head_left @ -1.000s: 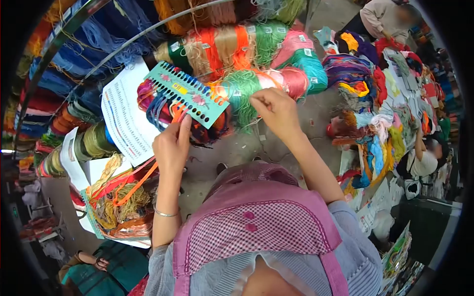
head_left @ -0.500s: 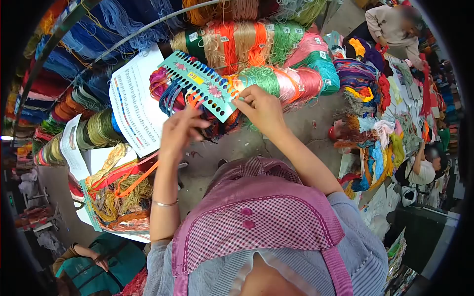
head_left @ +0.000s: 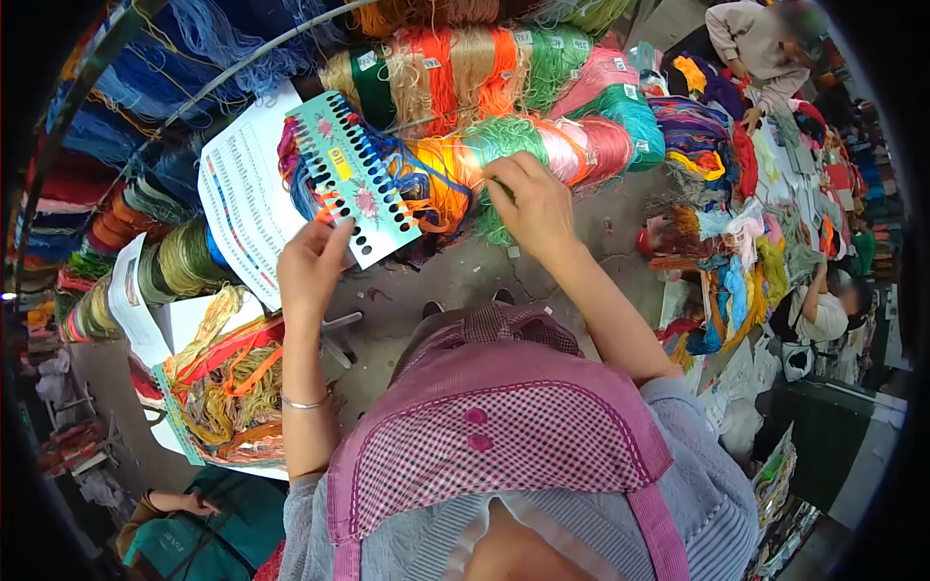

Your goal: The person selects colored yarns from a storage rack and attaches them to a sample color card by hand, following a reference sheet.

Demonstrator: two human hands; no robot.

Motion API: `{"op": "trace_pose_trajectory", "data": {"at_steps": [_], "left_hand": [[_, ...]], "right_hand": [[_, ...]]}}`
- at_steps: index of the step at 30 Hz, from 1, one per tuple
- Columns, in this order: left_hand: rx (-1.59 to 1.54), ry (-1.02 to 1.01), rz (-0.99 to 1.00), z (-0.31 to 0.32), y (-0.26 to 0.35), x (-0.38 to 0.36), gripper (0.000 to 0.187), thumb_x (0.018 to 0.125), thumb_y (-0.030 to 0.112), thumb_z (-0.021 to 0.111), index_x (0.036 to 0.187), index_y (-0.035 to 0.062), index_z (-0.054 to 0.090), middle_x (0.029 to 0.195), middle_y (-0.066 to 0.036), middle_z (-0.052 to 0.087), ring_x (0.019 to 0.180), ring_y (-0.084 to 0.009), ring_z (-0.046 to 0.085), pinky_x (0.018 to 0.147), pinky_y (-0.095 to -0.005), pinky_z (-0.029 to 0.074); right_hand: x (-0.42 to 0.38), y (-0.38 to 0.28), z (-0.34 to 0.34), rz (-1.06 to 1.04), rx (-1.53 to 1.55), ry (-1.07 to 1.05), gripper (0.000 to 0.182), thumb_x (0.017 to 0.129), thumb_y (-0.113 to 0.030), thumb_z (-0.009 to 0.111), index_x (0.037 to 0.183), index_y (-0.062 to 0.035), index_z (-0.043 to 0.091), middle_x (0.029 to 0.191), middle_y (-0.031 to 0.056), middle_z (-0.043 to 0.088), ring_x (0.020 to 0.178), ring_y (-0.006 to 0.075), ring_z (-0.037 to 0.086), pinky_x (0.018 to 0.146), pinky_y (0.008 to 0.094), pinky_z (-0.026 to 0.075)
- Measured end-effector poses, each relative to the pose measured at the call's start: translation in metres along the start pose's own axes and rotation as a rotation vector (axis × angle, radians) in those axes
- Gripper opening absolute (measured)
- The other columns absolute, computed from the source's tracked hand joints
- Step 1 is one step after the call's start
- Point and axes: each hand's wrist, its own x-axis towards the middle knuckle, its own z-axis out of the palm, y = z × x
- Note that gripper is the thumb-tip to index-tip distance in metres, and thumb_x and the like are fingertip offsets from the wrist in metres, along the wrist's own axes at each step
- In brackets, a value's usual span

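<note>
The left hand pinches the lower edge of the punched thread card, which lies over a printed sheet. The right hand, fingers curled, hovers near yellow-orange thread.

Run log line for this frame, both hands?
left hand: fingertips at green punched card edge | right hand: beside green skein, grip unclear | card: orange thread at holes
</note>
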Motion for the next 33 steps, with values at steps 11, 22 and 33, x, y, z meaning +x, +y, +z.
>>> {"op": "trace_pose_trajectory", "data": {"at_steps": [11,22,33], "left_hand": [[0.704,0.045,0.917,0.075,0.063,0.011,0.032,0.069,0.001,0.061,0.099,0.0115,0.063,0.113,-0.006,0.057,0.103,-0.0273,0.052,0.082,-0.0388,0.043],[0.397,0.131,0.832,0.09,0.069,0.014,0.01,0.068,0.01,0.072,0.074,0.0045,0.067,0.082,-0.008,0.057,0.083,-0.0272,0.053,0.069,-0.0377,0.043],[0.478,0.301,0.706,0.116,0.067,0.008,0.013,0.068,0.017,0.075,0.073,0.0073,0.067,0.075,-0.006,0.058,0.078,-0.0257,0.056,0.067,-0.0382,0.04]], "right_hand": [[-0.002,-0.006,0.001,0.018,0.053,0.051,0.02,0.077,-0.004,0.065,0.096,-0.0102,0.066,0.086,0.007,0.057,0.078,0.0263,0.061,0.066,0.0361,0.051],[-0.018,-0.001,-0.006,0.057,-0.047,-0.059,0.014,0.077,-0.012,0.07,0.09,-0.0078,0.066,0.087,0.0058,0.055,0.082,0.0247,0.059,0.069,0.0363,0.049],[-0.027,-0.009,-0.002,0.126,0.106,-0.075,0.008,0.078,-0.011,0.067,0.085,-0.0073,0.065,0.084,0.0068,0.059,0.078,0.0282,0.061,0.067,0.0386,0.05]]}}
